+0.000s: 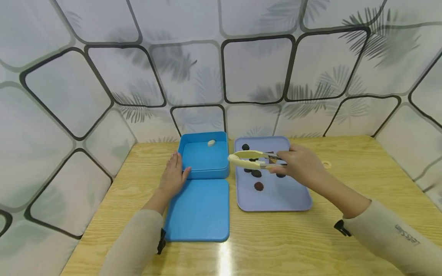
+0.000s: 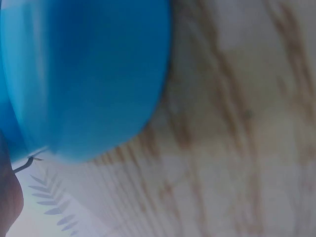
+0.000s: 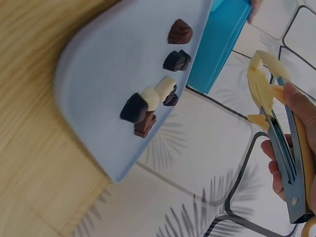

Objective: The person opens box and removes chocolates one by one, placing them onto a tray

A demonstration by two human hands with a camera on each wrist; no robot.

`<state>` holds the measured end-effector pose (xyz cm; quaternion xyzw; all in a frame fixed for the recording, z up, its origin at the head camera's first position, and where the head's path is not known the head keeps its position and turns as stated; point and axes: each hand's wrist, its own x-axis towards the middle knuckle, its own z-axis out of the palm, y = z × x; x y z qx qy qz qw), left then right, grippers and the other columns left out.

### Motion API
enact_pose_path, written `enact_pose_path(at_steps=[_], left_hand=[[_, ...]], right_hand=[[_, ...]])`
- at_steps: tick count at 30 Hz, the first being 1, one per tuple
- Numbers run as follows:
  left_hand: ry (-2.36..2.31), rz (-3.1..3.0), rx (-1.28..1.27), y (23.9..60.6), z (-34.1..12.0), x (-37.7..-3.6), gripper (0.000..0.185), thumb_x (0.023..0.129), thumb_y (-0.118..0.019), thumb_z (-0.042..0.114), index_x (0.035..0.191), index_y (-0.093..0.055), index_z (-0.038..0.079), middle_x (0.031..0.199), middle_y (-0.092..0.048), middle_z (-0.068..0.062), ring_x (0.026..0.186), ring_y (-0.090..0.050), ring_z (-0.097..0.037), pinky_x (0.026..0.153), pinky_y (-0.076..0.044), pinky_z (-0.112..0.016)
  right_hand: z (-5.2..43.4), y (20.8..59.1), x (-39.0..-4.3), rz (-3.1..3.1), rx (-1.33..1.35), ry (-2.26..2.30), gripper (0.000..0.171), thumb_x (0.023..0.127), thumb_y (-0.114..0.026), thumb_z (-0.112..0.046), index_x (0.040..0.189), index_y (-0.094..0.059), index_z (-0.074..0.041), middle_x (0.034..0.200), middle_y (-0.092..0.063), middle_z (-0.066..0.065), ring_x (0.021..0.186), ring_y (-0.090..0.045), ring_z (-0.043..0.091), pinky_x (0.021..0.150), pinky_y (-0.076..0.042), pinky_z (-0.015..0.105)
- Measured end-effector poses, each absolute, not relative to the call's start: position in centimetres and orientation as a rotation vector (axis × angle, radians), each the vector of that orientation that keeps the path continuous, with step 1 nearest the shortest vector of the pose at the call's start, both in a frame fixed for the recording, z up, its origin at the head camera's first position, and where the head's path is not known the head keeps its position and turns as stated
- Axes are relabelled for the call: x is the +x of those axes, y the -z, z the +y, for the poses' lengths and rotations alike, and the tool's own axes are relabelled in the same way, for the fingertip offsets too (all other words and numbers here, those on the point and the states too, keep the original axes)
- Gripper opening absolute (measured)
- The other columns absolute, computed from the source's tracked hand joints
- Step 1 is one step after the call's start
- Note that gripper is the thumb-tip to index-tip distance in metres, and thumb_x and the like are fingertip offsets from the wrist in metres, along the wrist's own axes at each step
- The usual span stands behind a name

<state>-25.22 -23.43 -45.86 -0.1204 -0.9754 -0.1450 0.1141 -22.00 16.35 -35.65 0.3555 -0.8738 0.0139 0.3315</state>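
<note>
Nearest to me lies the blue lid (image 1: 198,209), flat on the wooden table (image 1: 276,237), touching the front wall of the blue box (image 1: 203,157). My left hand (image 1: 172,177) rests with straight, relaxed fingers against the left wall of that box, gripping nothing; if it only leans there, I judge a knock from the tongs could slide the box back or over the lid. To the right sits the lavender tray (image 1: 293,199) with several dark and brown chocolates (image 1: 258,186) loose on it. My right hand (image 1: 300,163) is clenched round the handles of the cream tongs (image 1: 250,160), whose tips hang over the gap between tray and box. I cannot tell from the head view whether a piece sits between the tips; the right wrist view shows the tips (image 3: 261,74) close together with no dark piece plain between them. If one is held, a slackened squeeze here could drop it onto the table or the box rim. Farther back, one pale candy (image 1: 211,143) already lies in the box's far corner, and a careless dip could nudge it.
</note>
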Motion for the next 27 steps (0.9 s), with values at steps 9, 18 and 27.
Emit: enact_pose_path(at_steps=[9, 18, 27], left_hand=[[0.406, -2.841, -0.370, 46.0, -23.4, -25.3, 0.067, 0.101, -0.044, 0.028, 0.141, -0.020, -0.019, 0.149, -0.019, -0.035, 0.139, -0.020, -0.045, 0.114, -0.018, -0.053], [0.399, -2.847, -0.368, 46.1, -23.5, -25.1, 0.066, 0.101, -0.042, 0.030, 0.141, -0.021, -0.019, 0.148, -0.020, -0.036, 0.139, -0.021, -0.046, 0.113, -0.020, -0.054], [0.406, -2.852, -0.364, 45.9, -23.4, -25.3, 0.067, 0.101, -0.042, 0.031, 0.141, -0.020, -0.018, 0.149, -0.020, -0.034, 0.140, -0.020, -0.045, 0.114, -0.018, -0.052]], right_hand=[[19.3, 35.8, -20.4, -2.299, 0.913, 0.030, 0.091, 0.085, -0.014, -0.073, 0.079, -0.072, -0.004, 0.056, -0.055, 0.003, 0.049, -0.040, 0.014, 0.039, -0.032, 0.023], [21.9, 36.2, -19.4, -2.235, 0.930, 0.041, 0.085, 0.088, -0.018, -0.071, 0.074, -0.069, -0.005, 0.054, -0.055, 0.003, 0.048, -0.042, 0.015, 0.038, -0.034, 0.026], [23.7, 37.4, -18.8, -2.263, 0.877, 0.082, 0.088, 0.087, -0.016, -0.073, 0.071, -0.069, -0.005, 0.050, -0.051, 0.003, 0.045, -0.039, 0.014, 0.035, -0.030, 0.025]])
